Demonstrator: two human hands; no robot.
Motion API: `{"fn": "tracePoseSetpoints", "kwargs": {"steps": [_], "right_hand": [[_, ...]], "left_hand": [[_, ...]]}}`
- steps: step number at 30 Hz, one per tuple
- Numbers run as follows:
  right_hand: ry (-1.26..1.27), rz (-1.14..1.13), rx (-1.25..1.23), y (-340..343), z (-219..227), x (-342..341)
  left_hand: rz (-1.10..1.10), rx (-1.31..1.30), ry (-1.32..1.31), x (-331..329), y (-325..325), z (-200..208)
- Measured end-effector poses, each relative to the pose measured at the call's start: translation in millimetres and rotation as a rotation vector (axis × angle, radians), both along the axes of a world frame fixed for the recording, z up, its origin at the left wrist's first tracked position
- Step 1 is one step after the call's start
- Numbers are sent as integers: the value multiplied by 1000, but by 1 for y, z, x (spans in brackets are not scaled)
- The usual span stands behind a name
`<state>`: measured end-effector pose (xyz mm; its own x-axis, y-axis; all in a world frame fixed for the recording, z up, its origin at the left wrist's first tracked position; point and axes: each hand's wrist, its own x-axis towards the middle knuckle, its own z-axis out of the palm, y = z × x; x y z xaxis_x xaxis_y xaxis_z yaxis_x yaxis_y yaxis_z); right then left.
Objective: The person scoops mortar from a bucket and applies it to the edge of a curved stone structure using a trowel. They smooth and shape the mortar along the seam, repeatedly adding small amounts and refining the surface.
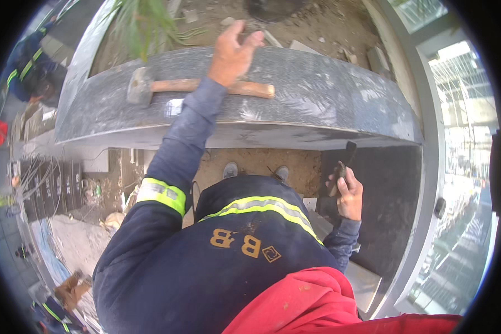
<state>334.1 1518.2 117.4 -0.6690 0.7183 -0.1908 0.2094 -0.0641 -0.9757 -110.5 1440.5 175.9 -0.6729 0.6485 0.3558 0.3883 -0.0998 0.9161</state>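
Note:
My left hand (232, 54) reaches over the grey stone ledge (317, 83) at its far edge, thumb and a finger apart, with nothing visible in it. Beneath that wrist lies a club hammer (253, 89), its grey head to the left and its wooden handle across the ledge top. My right hand (349, 195) is closed around a short hand tool with a dark flat blade (349, 151). The blade points up toward the ledge's near face, and I cannot tell whether it touches. My fingers hide part of its handle.
Beyond the ledge is a soil bed (328, 28) with rubble and a green plant (145, 25). A dark panel (392, 195) and metal-framed glass (456, 167) stand at right. Stacked dark slabs (53, 189) and loose wires lie left. Other people in dark workwear (30, 69) are at far left.

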Motion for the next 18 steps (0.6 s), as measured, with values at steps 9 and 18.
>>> {"fn": "tracePoseSetpoints", "kwargs": {"steps": [9, 18], "right_hand": [[485, -40, -209, -79, 72, -132], [484, -23, 150, -177, 71, -224]], "left_hand": [[-526, 297, -769, 129, -136, 17], [17, 436, -440, 115, -170, 10]]}}
